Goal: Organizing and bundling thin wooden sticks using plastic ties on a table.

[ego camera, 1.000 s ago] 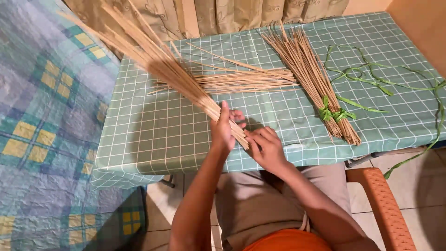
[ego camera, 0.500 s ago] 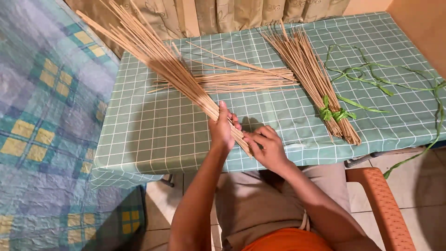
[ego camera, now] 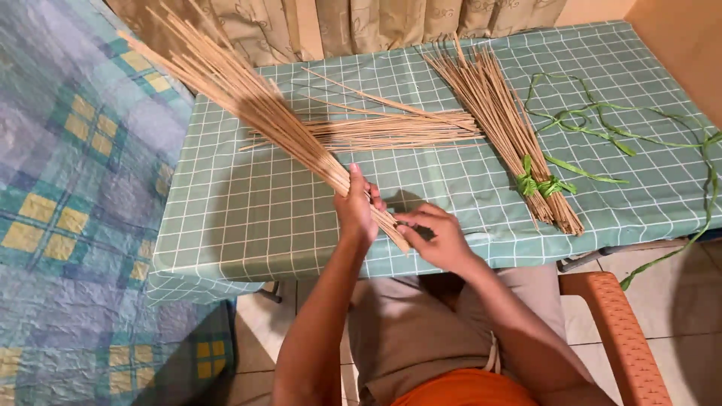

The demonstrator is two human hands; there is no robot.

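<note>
Sticks are filling most of the scene: the person is gripping a long bundle of thin tan sticks (ego camera: pixel 256 113) with the left hand (ego camera: pixel 355 210), whose fingers are wrapping closed around the bundle near its lower end, thumb pointing up along it. The bundle is slanting from the near table edge up and away to the left, its far tips fanning out over the corner of the table and the patterned blue and yellow bedspread (ego camera: pixel 68 188). The right hand (ego camera: pixel 436 237) is sitting just beside the left, fingers curling in and pinching at the cut ends of the same bundle, so both hands are closing on it. Both hands are hovering over the near edge of the table, which is wearing a green checked tablecloth (ego camera: pixel 248 218). Lying flat on the cloth beyond the hands is a loose pile of sticks (ego camera: pixel 391 129), running roughly left to right. To its right a second, tied bundle (ego camera: pixel 504 113) is lying at a slant, bound near its lower end with a green leaf strip (ego camera: pixel 543 184). More green strips (ego camera: pixel 602 128) are trailing loosely across the right side of the cloth and hanging over its edge. An orange chair arm (ego camera: pixel 620 331) is showing at the lower right, beside the person's grey-clad lap.
</note>
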